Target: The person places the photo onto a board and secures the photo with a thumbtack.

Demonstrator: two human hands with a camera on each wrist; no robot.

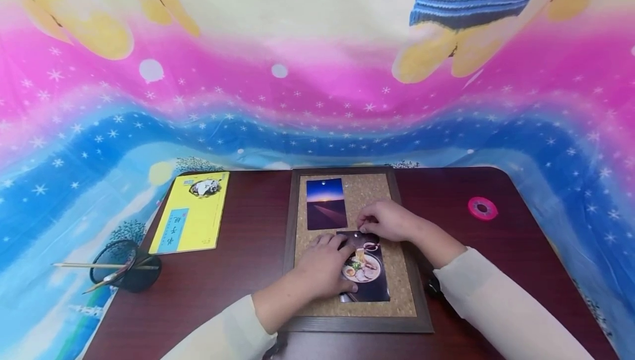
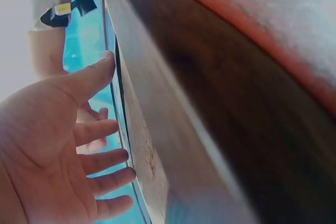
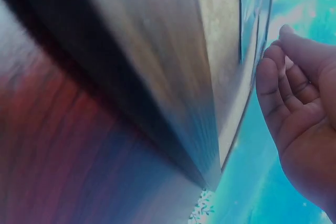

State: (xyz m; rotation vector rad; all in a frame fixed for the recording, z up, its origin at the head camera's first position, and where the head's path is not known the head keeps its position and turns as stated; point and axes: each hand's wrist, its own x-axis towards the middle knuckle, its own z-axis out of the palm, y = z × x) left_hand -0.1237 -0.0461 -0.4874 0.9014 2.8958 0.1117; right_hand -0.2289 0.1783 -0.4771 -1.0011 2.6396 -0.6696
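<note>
A ramen photo (image 1: 371,288) lies on the framed corkboard (image 1: 399,272), with a small pale pin (image 1: 355,234) at its top edge. My left hand (image 1: 319,267) rests over the photo's left side, fingers spread and nearly straight, as the left wrist view also shows of the hand (image 2: 58,145). At the photo's upper edge, beside the pin, are the curled fingertips of my right hand (image 1: 389,220). Thumb and index finger of the right hand (image 3: 307,98) come close together in the right wrist view; I cannot tell whether they pinch something small.
A sunset photo (image 1: 326,205) is pinned at the board's upper left. On the dark red table (image 1: 248,288) are a yellow book (image 1: 200,222), a black mesh pen cup (image 1: 144,274) with pencils, and a pink ring-shaped object (image 1: 482,208). A printed curtain (image 1: 317,84) hangs behind.
</note>
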